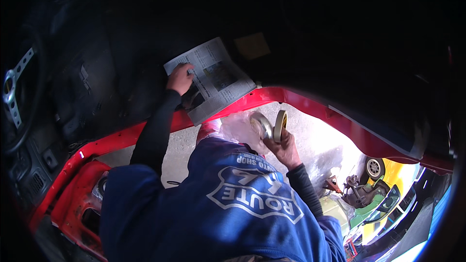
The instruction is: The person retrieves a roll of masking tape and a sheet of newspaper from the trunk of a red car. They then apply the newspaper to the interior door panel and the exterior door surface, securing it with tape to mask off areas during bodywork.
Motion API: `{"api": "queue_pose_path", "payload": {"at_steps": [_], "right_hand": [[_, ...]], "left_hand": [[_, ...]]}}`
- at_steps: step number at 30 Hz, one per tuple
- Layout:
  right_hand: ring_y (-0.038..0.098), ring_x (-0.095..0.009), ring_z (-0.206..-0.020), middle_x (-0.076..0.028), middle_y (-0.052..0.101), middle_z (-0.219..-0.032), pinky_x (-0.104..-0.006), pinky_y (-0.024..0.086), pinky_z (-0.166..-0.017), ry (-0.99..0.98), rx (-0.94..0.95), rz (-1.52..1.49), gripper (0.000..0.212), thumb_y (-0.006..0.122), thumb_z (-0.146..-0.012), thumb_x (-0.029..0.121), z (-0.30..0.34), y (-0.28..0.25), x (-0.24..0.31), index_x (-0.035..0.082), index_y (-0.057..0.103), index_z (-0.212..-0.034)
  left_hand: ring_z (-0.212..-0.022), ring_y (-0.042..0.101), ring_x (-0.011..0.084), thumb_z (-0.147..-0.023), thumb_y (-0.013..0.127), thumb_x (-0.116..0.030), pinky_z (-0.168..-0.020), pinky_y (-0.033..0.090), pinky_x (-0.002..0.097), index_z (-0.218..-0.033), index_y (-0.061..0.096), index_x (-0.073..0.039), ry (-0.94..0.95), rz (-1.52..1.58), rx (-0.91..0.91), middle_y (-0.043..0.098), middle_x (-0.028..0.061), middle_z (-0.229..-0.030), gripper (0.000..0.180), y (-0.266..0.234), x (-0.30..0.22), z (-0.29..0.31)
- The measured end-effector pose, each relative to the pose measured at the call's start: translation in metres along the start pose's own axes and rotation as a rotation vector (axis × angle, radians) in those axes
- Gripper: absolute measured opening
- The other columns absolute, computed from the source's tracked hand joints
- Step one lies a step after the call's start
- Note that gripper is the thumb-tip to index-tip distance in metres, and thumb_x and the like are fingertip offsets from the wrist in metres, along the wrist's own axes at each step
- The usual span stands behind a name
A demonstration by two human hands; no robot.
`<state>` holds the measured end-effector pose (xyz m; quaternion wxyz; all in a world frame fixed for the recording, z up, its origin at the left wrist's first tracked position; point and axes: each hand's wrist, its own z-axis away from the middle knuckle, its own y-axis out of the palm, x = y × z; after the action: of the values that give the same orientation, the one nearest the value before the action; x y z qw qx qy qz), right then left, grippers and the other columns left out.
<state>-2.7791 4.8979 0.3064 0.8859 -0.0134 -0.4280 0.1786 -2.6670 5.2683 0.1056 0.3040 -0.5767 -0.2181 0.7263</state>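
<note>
My left hand (181,78) is closed at the left part of a folded newspaper sheet (227,83), its fingers curled against the paper. The sheet lies across the dark car interior, and its near corner hangs over the red body edge (250,100). Lower and to the right, my right hand (285,151) grips a pale roll of masking tape (280,126), which stands on edge. A second, silvery-looking tape roll (262,125) is right beside it, at the fingertips. Whether the fingers also hold that second roll is hard to tell.
Crumpled translucent film (238,127) hangs just below the red edge. A steering wheel (9,86) is at far left, above an open red door (77,204). A tan patch (252,46) lies inside the dark cabin. Outside at right stands a yellow and green car (388,194).
</note>
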Motion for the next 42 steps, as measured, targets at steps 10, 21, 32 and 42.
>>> {"api": "queue_pose_path", "payload": {"at_steps": [10,21,32,42], "right_hand": [[0.061,-0.01,-0.082,-0.007,0.069,-0.088,-0.0298,0.052,-0.075,0.202,-0.192,-0.013,0.027,0.072,-0.086,0.009,0.005,-0.035,-0.03,-0.003,0.062,-0.109],[0.062,-0.011,-0.081,-0.008,0.068,-0.086,-0.0306,0.053,-0.076,0.177,-0.134,0.121,0.027,0.072,-0.087,0.01,0.008,-0.06,-0.019,-0.003,0.062,-0.108],[0.06,-0.01,-0.084,-0.008,0.068,-0.088,-0.0299,0.051,-0.075,0.075,-0.063,0.005,0.032,0.075,-0.087,0.015,0.041,-0.023,0.008,-0.003,0.061,-0.11],[0.067,-0.02,-0.101,-0.015,0.071,-0.109,-0.0333,0.052,-0.091,-0.493,0.068,0.043,0.054,0.073,-0.089,0.019,0.098,-0.039,0.085,-0.004,0.053,-0.133]], "left_hand": [[-0.142,0.036,0.0355,-0.078,0.069,-0.005,-0.111,0.037,0.0509,-0.146,0.043,-0.009,0.328,-0.466,0.01,0.038,0.0174,-0.152,0.073,0.211,-0.04,-0.199],[-0.129,0.049,0.035,-0.083,0.063,-0.004,-0.107,0.041,0.0463,-0.133,0.056,-0.005,0.362,-0.469,-0.011,0.052,0.0178,-0.138,0.05,0.194,-0.033,-0.182],[-0.114,0.059,0.0434,-0.088,0.053,-0.006,-0.104,0.043,0.0522,-0.119,0.063,-0.004,0.129,-0.102,0.086,0.064,0.0255,-0.118,0.033,0.132,-0.094,-0.145],[-0.091,0.063,0.02,-0.097,0.058,-0.009,-0.085,0.05,0.0325,-0.107,0.063,-0.002,-0.05,0.489,-0.738,0.067,0.0108,-0.094,0.013,-0.12,-0.183,0.111]]}}
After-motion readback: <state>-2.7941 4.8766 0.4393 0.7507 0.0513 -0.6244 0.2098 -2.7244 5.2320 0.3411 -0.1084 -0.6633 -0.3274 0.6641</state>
